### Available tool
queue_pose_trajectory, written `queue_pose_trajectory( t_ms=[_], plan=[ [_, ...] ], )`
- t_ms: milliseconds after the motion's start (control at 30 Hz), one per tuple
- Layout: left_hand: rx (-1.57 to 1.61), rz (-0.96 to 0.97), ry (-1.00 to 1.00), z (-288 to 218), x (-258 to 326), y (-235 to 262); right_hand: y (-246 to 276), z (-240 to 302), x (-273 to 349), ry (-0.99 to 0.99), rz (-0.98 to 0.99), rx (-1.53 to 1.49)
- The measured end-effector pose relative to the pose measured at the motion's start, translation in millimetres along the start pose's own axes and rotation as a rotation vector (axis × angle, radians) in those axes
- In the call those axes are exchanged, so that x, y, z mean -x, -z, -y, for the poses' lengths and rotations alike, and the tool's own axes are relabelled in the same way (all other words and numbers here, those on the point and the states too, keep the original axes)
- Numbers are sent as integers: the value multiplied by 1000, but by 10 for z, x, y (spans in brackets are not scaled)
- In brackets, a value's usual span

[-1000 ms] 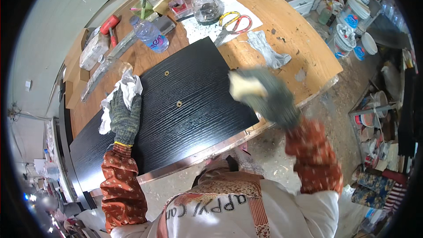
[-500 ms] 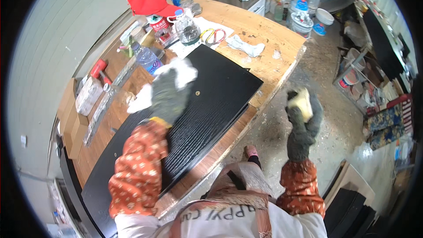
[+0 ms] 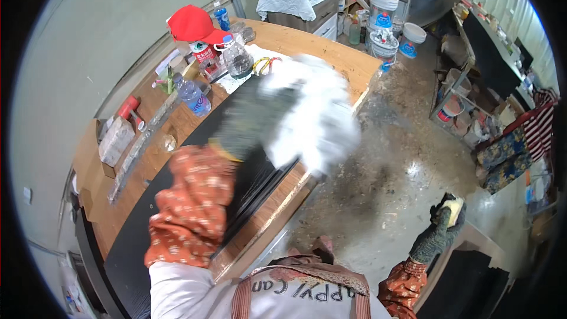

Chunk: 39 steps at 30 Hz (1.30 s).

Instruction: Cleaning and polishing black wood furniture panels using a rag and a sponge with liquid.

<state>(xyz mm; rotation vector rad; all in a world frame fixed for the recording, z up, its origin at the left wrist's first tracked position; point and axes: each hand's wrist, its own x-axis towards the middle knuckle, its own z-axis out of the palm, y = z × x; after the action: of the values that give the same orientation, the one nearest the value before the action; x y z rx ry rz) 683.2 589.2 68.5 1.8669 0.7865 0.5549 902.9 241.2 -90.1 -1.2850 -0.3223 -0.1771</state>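
Note:
My left hand point(image 3: 255, 119), in a grey-green work glove, is raised and blurred with a white cloth point(image 3: 316, 115) gripped in it, above the right end of a long black wood-grain panel point(image 3: 139, 242). The panel lies on a wooden workbench point(image 3: 322, 53). My right hand point(image 3: 440, 230), gloved the same way, hangs low at my right side over the concrete floor and holds a pale yellow sponge point(image 3: 453, 208). Both forearms wear orange patterned sleeves.
At the back of the bench stand a red cap point(image 3: 192, 23), a clear jug point(image 3: 237, 59), a water bottle point(image 3: 194, 95) and small tools. White buckets point(image 3: 383, 15) and cluttered shelves point(image 3: 472, 100) line the right side. A dark panel point(image 3: 466, 283) lies low at my right.
My left hand has lifted off the panel and swung right with the white cloth. My right hand with the sponge has dropped from over the panel down to my right side. My head turned right.

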Motion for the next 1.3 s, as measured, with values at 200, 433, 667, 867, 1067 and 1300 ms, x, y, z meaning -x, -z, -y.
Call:
queue_pose_trajectory(
  t_ms=[200, 433, 667, 867, 1067, 1300],
  plan=[
    [-453, -333, -67, 967, -64, 1039, -485, -376, -20, -155, 154, -101],
    [-944, -122, -30, 704, -839, -130, -738, -598, -17, -336, 261, -149],
    [-824, 5, -54, 1149, -1243, 205, -431, -809, -81, -250, 150, -18],
    [-723, 200, 254, 874, -1389, 251, -457, -787, -105, -246, 118, -1],
    [-853, 142, 160, 711, -1324, -8, -383, -851, -113, -308, 166, -23],
    [-763, 192, 141, 714, -1329, 15, -211, -922, -129, -300, 152, 46]
  ],
)
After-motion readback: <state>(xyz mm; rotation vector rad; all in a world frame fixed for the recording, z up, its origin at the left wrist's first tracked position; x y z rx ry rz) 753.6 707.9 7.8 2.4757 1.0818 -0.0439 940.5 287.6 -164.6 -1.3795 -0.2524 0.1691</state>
